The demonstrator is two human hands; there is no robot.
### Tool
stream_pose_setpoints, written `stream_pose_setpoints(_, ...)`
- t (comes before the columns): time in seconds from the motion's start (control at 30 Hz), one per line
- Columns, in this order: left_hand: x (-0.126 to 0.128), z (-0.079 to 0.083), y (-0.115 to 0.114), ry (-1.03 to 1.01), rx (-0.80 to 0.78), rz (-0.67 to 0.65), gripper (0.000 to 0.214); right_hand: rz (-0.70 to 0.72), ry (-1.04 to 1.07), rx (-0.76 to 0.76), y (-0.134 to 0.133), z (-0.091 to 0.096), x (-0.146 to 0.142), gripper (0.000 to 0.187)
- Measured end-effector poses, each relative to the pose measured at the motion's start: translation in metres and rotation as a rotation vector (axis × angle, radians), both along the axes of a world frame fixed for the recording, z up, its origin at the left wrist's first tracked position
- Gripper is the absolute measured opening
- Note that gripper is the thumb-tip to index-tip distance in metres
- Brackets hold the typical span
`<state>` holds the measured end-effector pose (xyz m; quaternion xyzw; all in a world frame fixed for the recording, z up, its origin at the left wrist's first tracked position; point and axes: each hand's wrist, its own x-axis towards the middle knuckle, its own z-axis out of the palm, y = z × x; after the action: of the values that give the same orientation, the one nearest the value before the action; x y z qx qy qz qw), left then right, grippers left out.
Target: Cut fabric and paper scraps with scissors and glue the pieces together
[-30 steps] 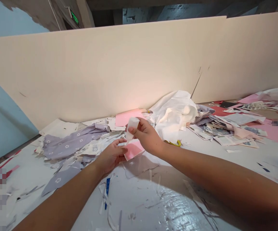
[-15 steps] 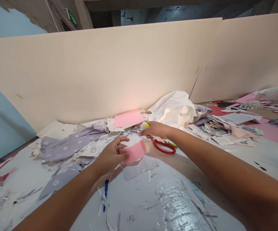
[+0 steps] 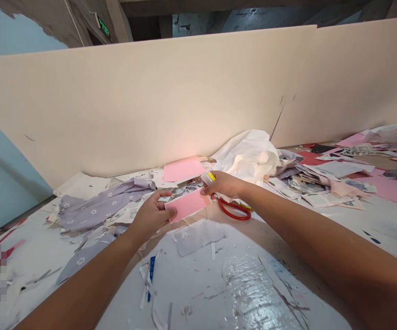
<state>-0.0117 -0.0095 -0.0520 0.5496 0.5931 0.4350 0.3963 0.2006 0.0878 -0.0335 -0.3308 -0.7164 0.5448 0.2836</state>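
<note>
My left hand (image 3: 148, 215) is closed on the left end of a small pink paper piece (image 3: 187, 206), held flat just above the white table (image 3: 219, 284). At the paper's right end is my right hand (image 3: 223, 184), fingers curled round a small white bottle with a yellow mark (image 3: 208, 177) and touching that end. Red-handled scissors (image 3: 234, 211) lie on the table just under and behind my right wrist.
A tall beige board (image 3: 184, 101) walls off the table's far side. Lilac flowered cloth (image 3: 98, 204) lies to the left, crumpled white cloth (image 3: 249, 158) behind my right hand, and a pink sheet (image 3: 182, 168) by the board. Printed papers (image 3: 322, 183) are piled right; a blue pen (image 3: 151, 269) lies near.
My right hand lowered the white bottle from above the pink paper, swung right over the scissors, then came back to the paper's right end. The paper is now stretched flat between both hands.
</note>
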Motion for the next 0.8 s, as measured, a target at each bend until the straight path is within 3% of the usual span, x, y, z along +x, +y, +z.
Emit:
stream_pose_setpoints(0.33,-0.0007,-0.0008,0.0032,-0.173,-0.020,-0.001,0.056,-0.033,0.034,0.069,-0.0001,-0.0008,0.0002,0.022)
stream_pose_setpoints(0.8,0.0009,0.0004,0.0023,-0.190,-0.002,0.032,0.052,-0.032,0.043,0.074,0.0016,-0.0034,-0.0002,0.022)
